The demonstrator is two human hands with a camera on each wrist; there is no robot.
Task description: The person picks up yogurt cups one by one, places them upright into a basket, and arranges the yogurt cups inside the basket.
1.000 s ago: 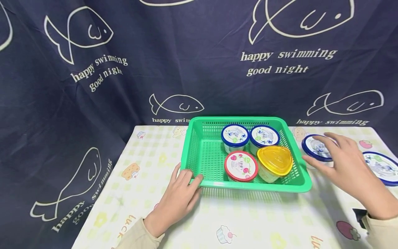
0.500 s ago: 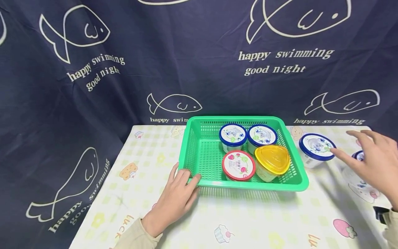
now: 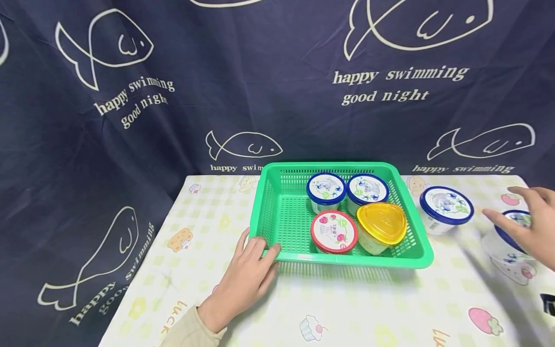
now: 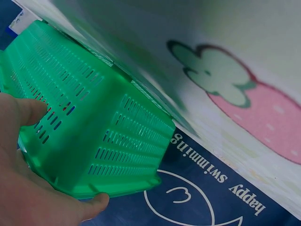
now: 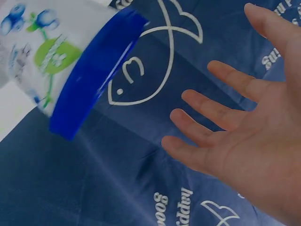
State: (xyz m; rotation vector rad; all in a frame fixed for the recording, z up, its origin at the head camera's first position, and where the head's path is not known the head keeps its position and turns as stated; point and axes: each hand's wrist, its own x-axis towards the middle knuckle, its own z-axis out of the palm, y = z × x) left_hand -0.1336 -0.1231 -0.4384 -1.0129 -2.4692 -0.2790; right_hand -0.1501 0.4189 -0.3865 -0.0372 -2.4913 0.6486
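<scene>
A green plastic basket stands on the table, and my left hand grips the rim at its near left corner. In the left wrist view that hand's thumb and a finger lie against the basket's outside. Inside are two blue-lidded tubs, a red-lidded tub and a yellow-lidded tub. Just right of the basket sits another blue-lidded tub. My right hand, fingers spread, hovers by a further blue-lidded tub and partly hides it. The right wrist view shows a gap between hand and tub.
A patterned tablecloth covers the table. Behind and to the left hangs a dark blue curtain with white fish drawings, close to the table's back edge.
My right hand has let go of the blue-lidded tub beside the basket and moved right to the far-right tub, which now shows more of its side. My left hand keeps its place.
</scene>
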